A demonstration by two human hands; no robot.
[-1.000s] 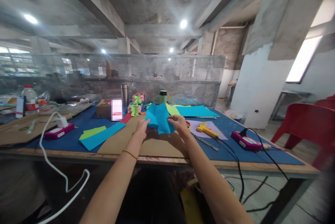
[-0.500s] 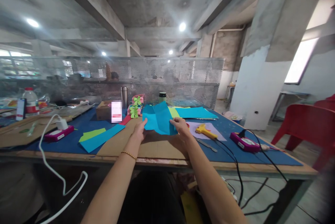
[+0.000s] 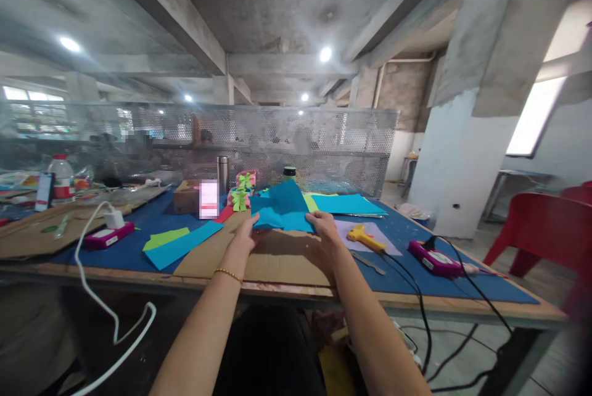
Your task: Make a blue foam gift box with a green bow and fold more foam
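A creased sheet of blue paper (image 3: 284,206) is held up above a piece of brown cardboard (image 3: 282,263). My left hand (image 3: 247,232) grips its near left corner, and my right hand (image 3: 322,224) pinches the near right corner. Beyond the sheet's left edge stand pink pieces with green paper bows (image 3: 240,195). More blue sheets (image 3: 349,204) lie behind it to the right, over some light green paper. To the right of my right hand, a yellow glue gun (image 3: 365,238) rests on a lilac sheet (image 3: 391,239), with a metal blade-like tool (image 3: 369,263) in front.
Purple power strips (image 3: 435,258) lie on both sides, with cords hanging over the table's front edge. On the left are green and blue paper strips (image 3: 182,245), a cardboard box (image 3: 185,197) and a steel flask (image 3: 222,175). A red chair (image 3: 539,229) stands at right.
The blue sheet has tipped flatter and lower, its near edge folding toward the far side. Both hands still hold it. The view has shifted slightly.
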